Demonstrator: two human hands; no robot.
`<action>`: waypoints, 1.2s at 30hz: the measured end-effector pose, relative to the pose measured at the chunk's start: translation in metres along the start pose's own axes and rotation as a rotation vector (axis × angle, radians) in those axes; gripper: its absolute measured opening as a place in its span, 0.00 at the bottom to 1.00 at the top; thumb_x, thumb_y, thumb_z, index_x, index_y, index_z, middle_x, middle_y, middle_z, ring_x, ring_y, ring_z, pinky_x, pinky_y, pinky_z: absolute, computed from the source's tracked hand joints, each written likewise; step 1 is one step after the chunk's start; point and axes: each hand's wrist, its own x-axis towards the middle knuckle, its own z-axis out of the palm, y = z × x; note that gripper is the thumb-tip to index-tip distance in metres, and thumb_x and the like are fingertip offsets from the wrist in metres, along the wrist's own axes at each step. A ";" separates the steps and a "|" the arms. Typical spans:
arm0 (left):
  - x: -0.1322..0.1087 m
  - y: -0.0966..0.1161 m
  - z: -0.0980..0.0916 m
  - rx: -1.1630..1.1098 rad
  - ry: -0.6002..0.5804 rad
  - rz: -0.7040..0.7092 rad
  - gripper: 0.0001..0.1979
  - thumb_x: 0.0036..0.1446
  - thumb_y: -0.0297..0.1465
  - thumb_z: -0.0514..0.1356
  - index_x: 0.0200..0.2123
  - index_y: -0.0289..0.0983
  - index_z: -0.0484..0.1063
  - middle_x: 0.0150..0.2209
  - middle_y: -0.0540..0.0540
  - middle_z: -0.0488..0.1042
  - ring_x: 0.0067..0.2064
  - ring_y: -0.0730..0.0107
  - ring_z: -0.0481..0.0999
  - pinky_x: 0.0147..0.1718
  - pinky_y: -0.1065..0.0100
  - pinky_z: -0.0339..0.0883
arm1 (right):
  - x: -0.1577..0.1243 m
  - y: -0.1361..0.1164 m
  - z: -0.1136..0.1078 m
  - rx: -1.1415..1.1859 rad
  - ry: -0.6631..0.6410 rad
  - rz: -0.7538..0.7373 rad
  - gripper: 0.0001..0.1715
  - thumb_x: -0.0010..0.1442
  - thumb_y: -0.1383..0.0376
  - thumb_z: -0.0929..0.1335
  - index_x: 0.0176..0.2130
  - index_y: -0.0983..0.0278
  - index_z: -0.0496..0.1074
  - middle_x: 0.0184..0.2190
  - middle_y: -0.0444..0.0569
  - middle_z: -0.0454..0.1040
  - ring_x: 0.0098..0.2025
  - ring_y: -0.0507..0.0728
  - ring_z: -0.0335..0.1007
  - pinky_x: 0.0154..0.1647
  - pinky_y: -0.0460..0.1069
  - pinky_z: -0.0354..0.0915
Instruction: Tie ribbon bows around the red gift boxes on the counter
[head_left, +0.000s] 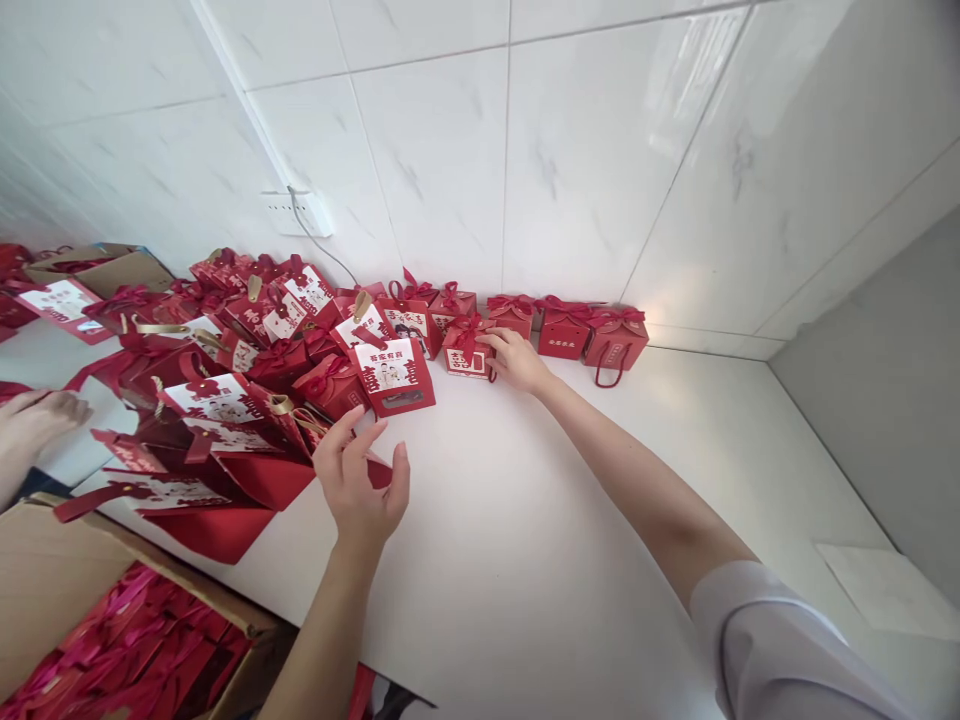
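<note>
My right hand [514,360] reaches far forward and rests its fingers on a small red gift box with a ribbon bow [466,348], at the end of a row of such boxes along the wall. My left hand [361,478] hovers with spread fingers over the white table, its fingertips at a flat red box piece [262,478] at the edge of a heap of red gift boxes [225,390]. A red box with a printed white label [391,376] lies just beyond that hand.
More bowed red boxes [592,335] line the tiled wall. Another person's hand [34,425] shows at the far left. A cardboard carton of red ribbons [112,640] stands at the lower left, another carton [112,265] at the back left. A wall socket [300,213] has a cable.
</note>
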 end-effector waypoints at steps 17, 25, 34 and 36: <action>0.027 0.028 0.035 -0.361 -0.324 0.005 0.15 0.57 0.26 0.60 0.49 0.39 0.68 0.52 0.40 0.69 0.55 0.59 0.69 0.56 0.55 0.64 | 0.020 -0.013 -0.017 0.000 -0.213 -0.004 0.62 0.45 0.56 0.74 0.69 0.69 0.43 0.62 0.65 0.60 0.66 0.71 0.50 0.66 0.70 0.31; 0.032 0.031 0.039 -0.436 -0.763 -0.289 0.17 0.59 0.39 0.59 0.49 0.40 0.66 0.50 0.44 0.71 0.50 0.62 0.72 0.45 0.61 0.69 | -0.103 -0.043 -0.113 0.346 -0.402 -0.030 0.39 0.61 0.64 0.64 0.67 0.49 0.49 0.66 0.45 0.56 0.67 0.62 0.53 0.63 0.59 0.56; 0.027 0.074 0.042 -0.373 -0.847 -0.174 0.18 0.55 0.35 0.62 0.49 0.41 0.66 0.46 0.44 0.73 0.47 0.59 0.74 0.45 0.57 0.68 | -0.144 -0.056 -0.119 0.525 -0.430 0.374 0.22 0.66 0.49 0.60 0.55 0.54 0.62 0.43 0.49 0.77 0.40 0.59 0.72 0.40 0.55 0.66; 0.027 0.074 0.046 -0.408 -0.859 -0.148 0.18 0.55 0.28 0.58 0.50 0.40 0.65 0.47 0.43 0.72 0.48 0.59 0.73 0.45 0.58 0.69 | -0.145 -0.058 -0.118 0.589 -0.458 0.364 0.21 0.64 0.48 0.62 0.52 0.56 0.62 0.35 0.46 0.76 0.33 0.56 0.69 0.34 0.52 0.64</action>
